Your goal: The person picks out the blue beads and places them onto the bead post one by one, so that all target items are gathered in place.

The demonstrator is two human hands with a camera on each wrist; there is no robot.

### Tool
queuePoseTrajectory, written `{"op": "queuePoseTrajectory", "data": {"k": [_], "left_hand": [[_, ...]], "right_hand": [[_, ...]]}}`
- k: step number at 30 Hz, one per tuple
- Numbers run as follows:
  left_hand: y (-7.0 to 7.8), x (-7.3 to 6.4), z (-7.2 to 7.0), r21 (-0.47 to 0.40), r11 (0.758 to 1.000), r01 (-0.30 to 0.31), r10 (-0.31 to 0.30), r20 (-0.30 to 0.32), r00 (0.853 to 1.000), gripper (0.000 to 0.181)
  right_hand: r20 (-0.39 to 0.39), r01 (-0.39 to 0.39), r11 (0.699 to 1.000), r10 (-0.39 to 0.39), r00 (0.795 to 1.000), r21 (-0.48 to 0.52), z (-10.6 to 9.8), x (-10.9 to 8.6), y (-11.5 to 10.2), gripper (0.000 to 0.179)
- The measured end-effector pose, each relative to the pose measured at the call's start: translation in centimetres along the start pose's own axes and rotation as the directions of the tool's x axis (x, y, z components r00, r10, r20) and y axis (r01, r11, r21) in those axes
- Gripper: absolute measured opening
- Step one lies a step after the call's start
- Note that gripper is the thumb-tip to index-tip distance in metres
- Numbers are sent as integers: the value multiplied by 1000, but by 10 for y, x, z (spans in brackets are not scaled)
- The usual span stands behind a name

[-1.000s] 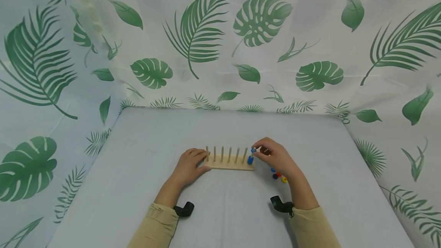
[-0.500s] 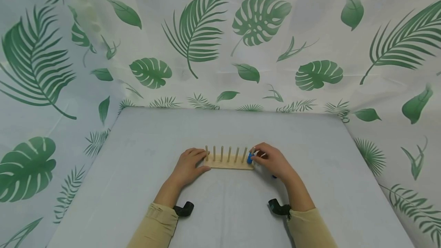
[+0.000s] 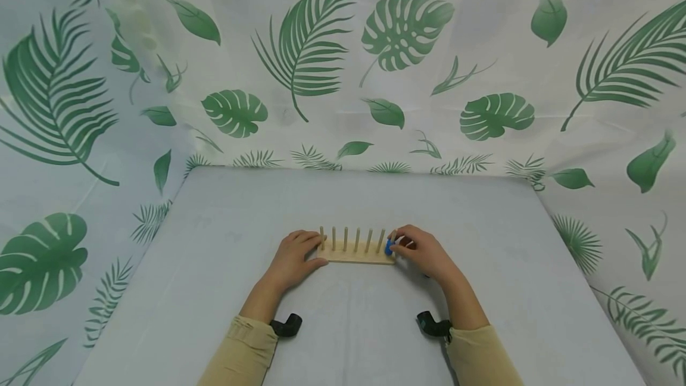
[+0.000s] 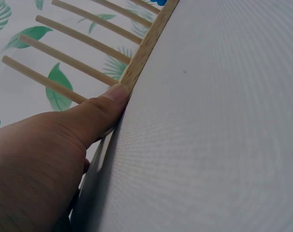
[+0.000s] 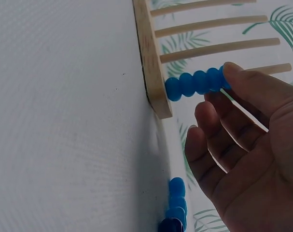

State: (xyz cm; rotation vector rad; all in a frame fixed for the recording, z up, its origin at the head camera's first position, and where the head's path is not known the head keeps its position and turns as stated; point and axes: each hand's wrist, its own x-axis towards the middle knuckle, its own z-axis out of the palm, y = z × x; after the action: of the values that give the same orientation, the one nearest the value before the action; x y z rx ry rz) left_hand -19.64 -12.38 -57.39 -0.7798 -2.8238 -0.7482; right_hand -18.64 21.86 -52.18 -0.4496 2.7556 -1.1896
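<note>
A wooden peg rack (image 3: 358, 258) with several upright pegs stands on the table in front of me. My left hand (image 3: 293, 260) grips its left end; in the left wrist view the thumb (image 4: 116, 94) presses the front edge of the base. Several blue beads (image 5: 199, 82) are stacked on the rightmost peg (image 5: 272, 68), reaching down to the base. My right hand (image 3: 427, 250) pinches the topmost of them between thumb and forefinger, with part of the peg sticking out above. The other fingers of that hand are loosely bent. The remaining pegs carry no beads.
Loose blue beads (image 5: 177, 203) lie on the table beyond the rack's right end, mostly hidden by my right hand in the head view. The white-covered table (image 3: 348, 201) ends at a leaf-printed curtain (image 3: 316, 136) behind, with more curtain at both sides.
My right hand has come down along the rightmost peg, and the blue bead it holds has slid from near the peg's tip onto the stack. The left hand has stayed in place.
</note>
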Motion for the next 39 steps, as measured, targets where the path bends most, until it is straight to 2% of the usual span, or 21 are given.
{"op": "queuePoseTrajectory", "data": {"k": [6, 17, 27, 39], "left_hand": [[0, 0, 0, -5, 1000, -9, 9, -12, 1000, 58], [0, -1, 0, -9, 1000, 2, -2, 3, 1000, 58], [-1, 0, 1, -9, 1000, 1, -1, -4, 1000, 58], [-1, 0, 2, 1, 1000, 2, -2, -2, 1000, 58]], "right_hand": [[0, -1, 1000, 1, 1000, 9, 1, 0, 2, 24], [14, -5, 1000, 4, 1000, 22, 2, 0, 3, 24], [-17, -15, 1000, 14, 1000, -24, -11, -5, 6, 32], [-31, -172, 984, 171, 985, -47, -36, -15, 24, 37]]}}
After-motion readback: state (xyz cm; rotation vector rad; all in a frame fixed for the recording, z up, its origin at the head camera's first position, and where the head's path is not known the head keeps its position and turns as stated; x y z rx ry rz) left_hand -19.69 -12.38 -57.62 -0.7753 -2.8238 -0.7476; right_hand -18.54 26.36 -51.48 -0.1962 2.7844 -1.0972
